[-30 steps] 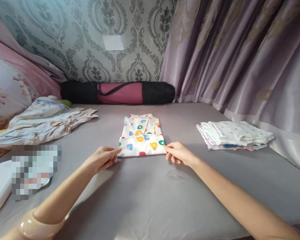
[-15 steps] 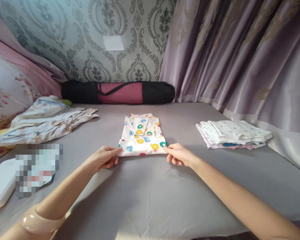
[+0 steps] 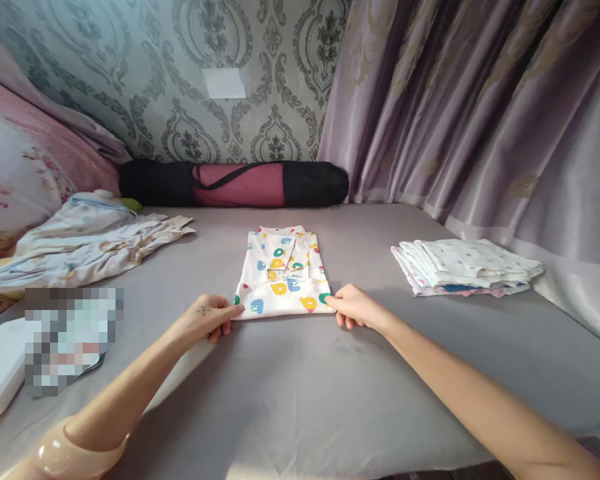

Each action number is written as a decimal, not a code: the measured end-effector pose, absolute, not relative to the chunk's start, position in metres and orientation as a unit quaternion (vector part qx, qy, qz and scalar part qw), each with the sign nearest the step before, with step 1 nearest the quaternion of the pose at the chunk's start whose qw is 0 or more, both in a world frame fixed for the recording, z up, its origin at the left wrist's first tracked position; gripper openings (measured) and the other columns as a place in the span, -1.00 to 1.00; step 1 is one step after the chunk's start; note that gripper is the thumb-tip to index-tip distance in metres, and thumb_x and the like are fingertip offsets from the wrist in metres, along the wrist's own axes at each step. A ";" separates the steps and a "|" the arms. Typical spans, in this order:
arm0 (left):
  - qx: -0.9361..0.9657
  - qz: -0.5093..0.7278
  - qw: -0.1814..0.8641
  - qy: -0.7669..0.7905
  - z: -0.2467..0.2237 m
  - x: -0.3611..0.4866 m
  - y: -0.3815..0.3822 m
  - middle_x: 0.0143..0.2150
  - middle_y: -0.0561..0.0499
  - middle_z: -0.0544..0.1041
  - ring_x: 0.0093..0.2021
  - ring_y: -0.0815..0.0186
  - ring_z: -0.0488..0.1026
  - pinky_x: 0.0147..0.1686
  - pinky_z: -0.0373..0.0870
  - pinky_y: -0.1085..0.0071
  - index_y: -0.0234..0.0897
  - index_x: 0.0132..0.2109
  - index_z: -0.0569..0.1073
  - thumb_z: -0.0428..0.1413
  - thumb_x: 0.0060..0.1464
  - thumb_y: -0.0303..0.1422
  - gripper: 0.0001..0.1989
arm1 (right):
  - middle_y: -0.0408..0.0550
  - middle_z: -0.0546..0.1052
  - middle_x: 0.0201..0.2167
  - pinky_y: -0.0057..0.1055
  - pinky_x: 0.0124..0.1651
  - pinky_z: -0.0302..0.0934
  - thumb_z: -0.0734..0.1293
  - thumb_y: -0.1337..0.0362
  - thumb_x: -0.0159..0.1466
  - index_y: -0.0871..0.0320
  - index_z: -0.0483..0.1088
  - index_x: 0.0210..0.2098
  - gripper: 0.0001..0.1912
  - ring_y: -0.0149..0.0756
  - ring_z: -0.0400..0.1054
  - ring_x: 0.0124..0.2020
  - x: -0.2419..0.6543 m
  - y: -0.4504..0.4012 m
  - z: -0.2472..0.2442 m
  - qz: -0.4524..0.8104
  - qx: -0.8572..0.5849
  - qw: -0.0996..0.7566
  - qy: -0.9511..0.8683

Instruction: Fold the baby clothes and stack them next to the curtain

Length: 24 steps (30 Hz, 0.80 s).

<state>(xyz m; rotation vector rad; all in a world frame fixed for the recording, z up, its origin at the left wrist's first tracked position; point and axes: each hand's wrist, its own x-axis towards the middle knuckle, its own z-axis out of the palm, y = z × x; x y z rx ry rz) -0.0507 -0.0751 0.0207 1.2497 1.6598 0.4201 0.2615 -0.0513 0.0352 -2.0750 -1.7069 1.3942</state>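
Note:
A white shirt (image 3: 280,287) with a blue, yellow, green and red print lies partly folded on the grey sheet, its collar at the far end. My left hand (image 3: 211,316) pinches its near left corner between thumb and fingers. At the near right corner, my right hand (image 3: 354,307) holds the cloth in a similar pinch. The fingertips under the fabric are hidden.
Folded white clothes (image 3: 473,267) are stacked on the right. Crumpled printed clothes (image 3: 87,247) lie at left, above a blurred-out item (image 3: 75,343) and a white box-like object (image 3: 3,363). A black and maroon roll bag (image 3: 235,185) lies along the wall.
The shirt's near edge has come slightly toward me, its left corner also shifting left with my left hand. The folded-up part now lies flatter. Both hands keep their pinch.

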 end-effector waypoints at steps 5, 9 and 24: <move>0.525 0.165 0.472 0.689 0.015 -0.053 -0.073 -0.68 0.07 0.43 -0.75 0.44 0.21 -0.69 -0.05 0.52 -0.26 -0.54 0.32 0.14 -0.12 -0.03 -0.63 | -0.17 0.42 -0.77 -0.59 -0.78 -0.14 0.26 0.24 0.18 0.19 0.35 -0.59 -0.74 -0.57 0.07 -0.87 0.257 -0.049 0.046 0.431 -0.690 0.001 -0.582; 0.543 0.150 0.451 0.693 0.016 -0.053 -0.071 -0.68 0.05 0.44 -0.74 0.42 0.23 -0.67 0.02 0.51 -0.25 -0.54 0.32 0.07 -0.05 -0.02 -0.62 | -0.13 0.46 -0.72 -0.58 -0.74 -0.08 0.26 0.18 0.19 0.19 0.37 -0.58 -0.73 -0.55 0.13 -0.84 0.260 -0.049 0.047 0.406 -0.683 0.001 -0.607; 0.872 0.152 0.011 0.466 0.012 -0.002 -0.075 0.28 -0.18 0.30 0.32 0.12 0.14 0.25 0.11 0.15 -0.36 0.24 0.26 -0.27 0.33 -0.22 -0.51 | 0.03 0.17 0.32 -0.12 0.36 -0.20 0.03 0.18 0.42 0.18 0.16 0.28 -0.51 -0.16 -0.07 0.36 0.231 -0.063 0.030 0.091 -0.320 0.091 -0.939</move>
